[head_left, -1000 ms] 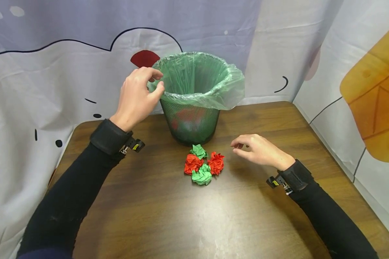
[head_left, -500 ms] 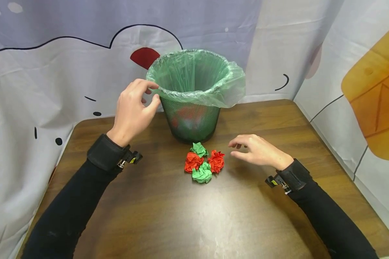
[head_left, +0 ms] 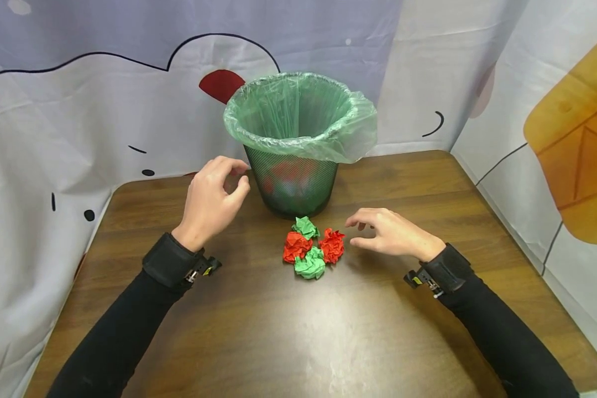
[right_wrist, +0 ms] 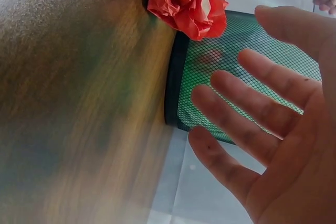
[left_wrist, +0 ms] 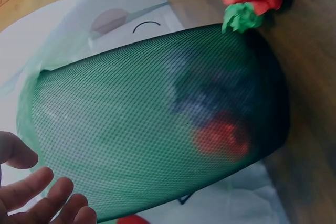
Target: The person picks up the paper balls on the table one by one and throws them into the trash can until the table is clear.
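Note:
Beside the left side of a mesh wastebasket [head_left: 293, 185] my left hand [head_left: 213, 199] hovers, its fingers loosely bent around nothing. A green plastic bag [head_left: 298, 145] lines the basket and folds over its rim; reddish and pale shapes show dimly through the mesh. In front of the basket lie crumpled paper balls: a green one [head_left: 305, 227] at the back, a red one [head_left: 297, 247] at left, another red one [head_left: 332, 246] at right and a green one [head_left: 310, 263] nearest me. Just right of them my right hand [head_left: 395, 232] holds nothing, fingers relaxed and apart from the right red ball.
The basket stands at the back of a brown wooden table [head_left: 219, 331], close to a printed curtain [head_left: 144, 116]. A loose flap of the bag sticks out to the basket's right. The curtain continues along the table's right side.
My left hand has come down from the bag's rim to beside the basket's wall. My right hand has moved slightly left, closer to the paper balls, which stay put.

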Motion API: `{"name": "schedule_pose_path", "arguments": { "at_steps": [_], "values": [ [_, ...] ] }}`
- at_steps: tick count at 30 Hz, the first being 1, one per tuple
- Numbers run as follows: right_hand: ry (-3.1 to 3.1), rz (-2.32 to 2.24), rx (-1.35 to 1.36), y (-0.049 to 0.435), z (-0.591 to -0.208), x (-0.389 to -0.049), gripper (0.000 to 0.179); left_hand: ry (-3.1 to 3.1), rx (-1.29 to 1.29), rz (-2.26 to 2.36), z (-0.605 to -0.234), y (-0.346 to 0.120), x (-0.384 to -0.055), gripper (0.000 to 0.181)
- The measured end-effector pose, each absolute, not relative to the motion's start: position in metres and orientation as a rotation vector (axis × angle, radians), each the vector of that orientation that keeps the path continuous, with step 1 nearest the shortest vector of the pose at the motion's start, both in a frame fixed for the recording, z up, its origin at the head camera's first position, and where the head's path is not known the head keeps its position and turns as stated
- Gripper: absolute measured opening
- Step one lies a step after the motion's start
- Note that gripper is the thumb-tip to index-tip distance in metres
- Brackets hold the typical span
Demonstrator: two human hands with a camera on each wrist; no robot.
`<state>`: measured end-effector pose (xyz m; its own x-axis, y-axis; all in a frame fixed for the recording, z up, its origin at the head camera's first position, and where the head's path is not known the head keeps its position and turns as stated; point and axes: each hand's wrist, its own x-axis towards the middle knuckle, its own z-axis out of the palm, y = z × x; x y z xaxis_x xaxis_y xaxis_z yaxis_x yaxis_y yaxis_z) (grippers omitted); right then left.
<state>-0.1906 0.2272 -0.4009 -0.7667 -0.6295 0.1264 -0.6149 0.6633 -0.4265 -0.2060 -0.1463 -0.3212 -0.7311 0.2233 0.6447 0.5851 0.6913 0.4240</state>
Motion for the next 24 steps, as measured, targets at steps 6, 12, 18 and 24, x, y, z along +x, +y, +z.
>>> {"name": "schedule_pose_path", "arguments": {
  "at_steps": [6, 12, 18, 24],
  "values": [
    [2.818, -0.725, -1.079, 0.226, -0.404, -0.191, 0.036, -2.356, -0.607, -0.87, -0.336, -0.148, -0.2, 0.019],
    [2.807, -0.727, -1.081, 0.224, -0.407, -0.192, 0.042, -2.39, -0.598, -0.878, -0.349, -0.148, -0.196, 0.018],
    [2.769, -0.72, -1.057, 0.22, -0.408, -0.192, 0.051, -2.417, -0.579, -0.89, -0.362, -0.15, -0.192, 0.018],
    [2.741, -0.722, -1.091, 0.217, -0.408, -0.193, 0.055, -2.439, -0.579, -0.901, -0.371, -0.151, -0.19, 0.018]
  ]
}}
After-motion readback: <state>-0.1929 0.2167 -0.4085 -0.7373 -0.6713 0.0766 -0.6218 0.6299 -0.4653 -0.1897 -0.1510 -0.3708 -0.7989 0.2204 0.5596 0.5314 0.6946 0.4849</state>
